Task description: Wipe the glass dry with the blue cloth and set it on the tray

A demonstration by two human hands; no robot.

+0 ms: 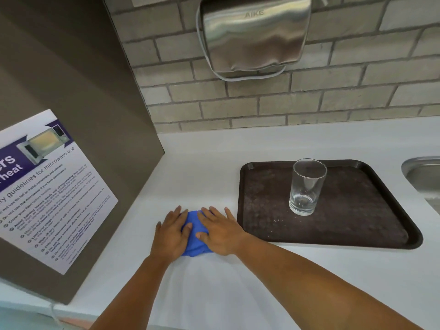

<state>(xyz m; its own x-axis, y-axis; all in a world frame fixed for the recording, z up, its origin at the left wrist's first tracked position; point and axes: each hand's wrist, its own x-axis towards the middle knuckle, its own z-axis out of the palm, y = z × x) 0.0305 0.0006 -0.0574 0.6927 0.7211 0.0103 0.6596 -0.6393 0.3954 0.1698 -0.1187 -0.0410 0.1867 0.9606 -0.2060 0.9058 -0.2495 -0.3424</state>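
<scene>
in the head view, a clear, straight-sided drinking glass stands upright and empty on a dark brown rectangular plastic tray, toward the tray's far middle, with no hand near it; the tray lies flat on a white countertop, its worn surface speckled with pale marks, its left edge just beside the right hand; a crumpled blue cloth sits on the countertop to the left of the tray, well apart from the glass; the left hand lies flat, palm down, fingers spread and extended, over the cloth's left side, thumb resting on the blue fabric; the right hand likewise lies flat and open, palm down, covering the cloth's right side, its thumb on the fabric and its outer fingers reaching onto the bare countertop; neither hand grips anything, both only press on the cloth, which shows between and below them; both bare forearms reach in from the lower edge of the view; at the far right a stainless steel sink is cut by the frame's edge; on the grey brick wall above hangs a brushed metal hand dryer; to the left, a grey-brown panel carries a white and purple microwave guidelines poster.
</scene>
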